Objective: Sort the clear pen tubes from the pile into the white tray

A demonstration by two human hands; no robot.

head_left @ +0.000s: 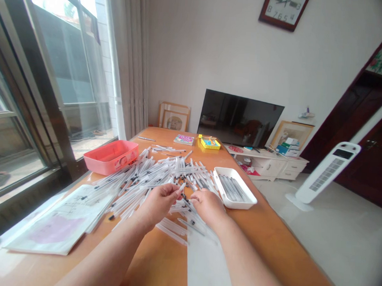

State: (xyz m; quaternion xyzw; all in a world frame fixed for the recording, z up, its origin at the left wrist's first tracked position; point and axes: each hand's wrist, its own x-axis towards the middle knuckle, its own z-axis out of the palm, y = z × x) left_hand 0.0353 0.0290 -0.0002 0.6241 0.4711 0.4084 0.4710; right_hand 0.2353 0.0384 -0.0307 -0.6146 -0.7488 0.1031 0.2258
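Heaped across the middle of the table are many translucent pen barrels (134, 200) and pen parts, some with black ends. Over the near side of this heap, my left hand (162, 202) is closed in a pinch. A whitish translucent pen barrel (181, 188) pokes up from its fingertips. Just to the right, my right hand (208, 206) has its thumb and fingers pressed together; whatever is between them is too small to make out. The two hands are a small gap apart. A white tray (248, 200) beside my right hand contains several pens (232, 187) lying side by side.
A pink basket (110, 157) stands at the left edge, with a paper booklet (57, 225) nearer. A white sheet (207, 266) lies under my right forearm. Farther back are a book (184, 139), a yellow box (209, 143) and a single pen (146, 138).
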